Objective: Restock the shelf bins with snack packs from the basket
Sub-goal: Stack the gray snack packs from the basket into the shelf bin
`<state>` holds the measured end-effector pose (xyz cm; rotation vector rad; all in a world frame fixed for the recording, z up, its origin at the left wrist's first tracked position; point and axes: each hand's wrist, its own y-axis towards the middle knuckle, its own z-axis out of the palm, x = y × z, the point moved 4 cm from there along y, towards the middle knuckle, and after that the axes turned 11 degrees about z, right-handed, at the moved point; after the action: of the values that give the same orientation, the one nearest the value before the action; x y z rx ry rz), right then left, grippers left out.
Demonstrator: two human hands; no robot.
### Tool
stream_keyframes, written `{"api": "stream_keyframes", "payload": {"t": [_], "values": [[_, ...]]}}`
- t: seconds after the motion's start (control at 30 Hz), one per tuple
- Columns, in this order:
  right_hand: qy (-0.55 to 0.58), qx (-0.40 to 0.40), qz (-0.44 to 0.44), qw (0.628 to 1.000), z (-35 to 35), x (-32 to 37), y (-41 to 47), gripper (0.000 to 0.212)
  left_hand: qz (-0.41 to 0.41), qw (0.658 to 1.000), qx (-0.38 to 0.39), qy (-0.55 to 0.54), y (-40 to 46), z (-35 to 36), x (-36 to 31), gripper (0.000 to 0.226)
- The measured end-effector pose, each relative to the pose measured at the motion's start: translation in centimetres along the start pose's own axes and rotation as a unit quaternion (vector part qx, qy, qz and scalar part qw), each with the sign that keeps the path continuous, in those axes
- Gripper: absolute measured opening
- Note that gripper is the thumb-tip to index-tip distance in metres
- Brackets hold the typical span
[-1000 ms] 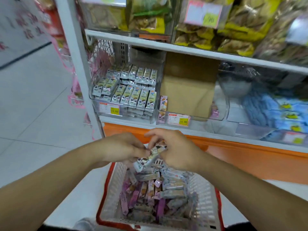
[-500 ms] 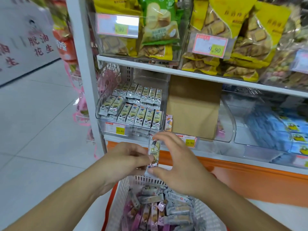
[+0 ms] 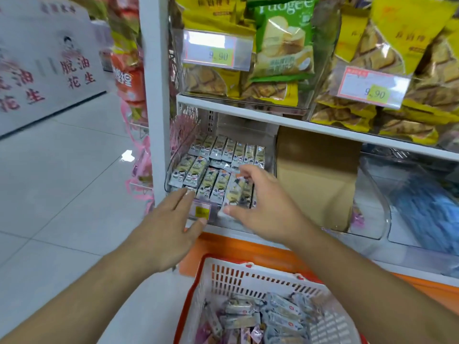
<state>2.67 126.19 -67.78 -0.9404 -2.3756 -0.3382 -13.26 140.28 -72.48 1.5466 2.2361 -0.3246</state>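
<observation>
While I stand before the shelf (image 3: 273, 119), its upper level holds big yellow and green bags (image 3: 283, 45) behind price tags. Below me is the basket (image 3: 248, 276) – white with a red rim – and many packs (image 3: 260, 316) lie loose in it. On the lower level the clear bin (image 3: 171, 170) holds packs in neat rows. My right hand (image 3: 263, 207) pinches one pack (image 3: 234, 192) between thumb and fingers at the front row of the bin. My left hand (image 3: 171, 227) is spread – the fingers are straight, just beside the bin's small tag (image 3: 201, 211).
</observation>
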Motion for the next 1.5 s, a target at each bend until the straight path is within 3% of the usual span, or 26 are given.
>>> {"api": "stream_keyframes", "payload": {"t": [0.3, 0.8, 0.9, 1.03, 1.1, 1.2, 1.33, 1.5], "values": [[-0.057, 0.039, 0.033, 0.997, 4.4, 2.2, 10.3, 0.104, -0.027, 0.999, 0.019, -0.019, 0.5, -0.7, 1.0, 0.073], [-0.048, 0.072, 0.030, 0.996, 4.4, 2.1, 9.2, 0.104, -0.017, 0.999, -0.009, -0.026, 0.4, -0.8, -0.4, 0.069], [-0.023, 0.035, 0.007, 0.999, 2.6, 2.2, 6.3, 0.090, 0.011, 0.999, -0.044, -0.027, -0.3, -1.4, -1.8, 0.057], [0.036, -0.019, -0.053, 0.998, 0.7, 0.7, -0.3, 0.038, 0.026, 0.998, -0.048, -0.037, -0.9, -0.1, -2.8, 0.042], [0.054, 0.008, -0.041, 0.998, 1.1, -1.6, -3.9, 0.021, 0.023, 0.999, -0.014, -0.028, -1.2, 2.4, -3.0, 0.043], [0.041, 0.100, 0.039, 0.993, 3.9, -6.9, -8.4, 0.016, 0.011, 0.998, 0.057, -0.026, -2.2, 7.9, -3.2, 0.045], [-0.037, 0.193, 0.144, 0.970, 10.0, -15.5, -12.0, 0.021, -0.022, 0.991, 0.128, -0.021, -4.6, 15.7, -1.4, 0.066], [-0.088, 0.267, 0.187, 0.941, 16.9, -22.2, -13.9, 0.043, -0.093, 0.987, 0.127, -0.033, -7.4, 22.6, 2.4, 0.090]]}}
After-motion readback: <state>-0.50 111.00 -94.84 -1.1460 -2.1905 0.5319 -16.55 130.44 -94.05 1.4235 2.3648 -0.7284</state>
